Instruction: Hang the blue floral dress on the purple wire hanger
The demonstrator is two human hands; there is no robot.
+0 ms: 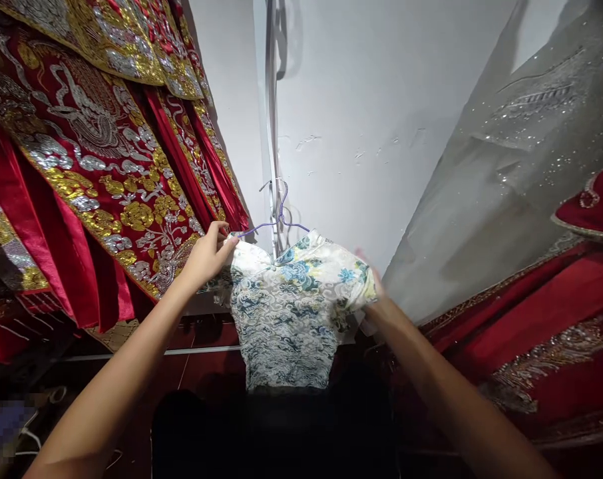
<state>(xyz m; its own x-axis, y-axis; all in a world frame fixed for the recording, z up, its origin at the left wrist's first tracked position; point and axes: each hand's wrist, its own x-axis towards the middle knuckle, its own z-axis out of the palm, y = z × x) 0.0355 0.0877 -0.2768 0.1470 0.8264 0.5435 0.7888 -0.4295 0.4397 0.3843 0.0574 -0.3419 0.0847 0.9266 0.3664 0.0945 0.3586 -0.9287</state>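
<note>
A small white dress with blue and green floral cloud patterns (289,313) hangs on a thin purple wire hanger (276,223) against a white wall. My left hand (209,256) pinches the dress's left shoulder where it meets the hanger arm. My right hand (376,296) grips the right shoulder and sleeve edge, its fingers partly blurred and tucked behind the cloth. Both arms reach forward from the bottom of the view.
Red garments with heavy gold and silver embroidery (96,159) hang close on the left. A grey sequinned gauze garment (506,173) and more red embroidered cloth (546,332) hang on the right. A white pipe (266,120) runs down the wall. A dark shape (276,432) lies below.
</note>
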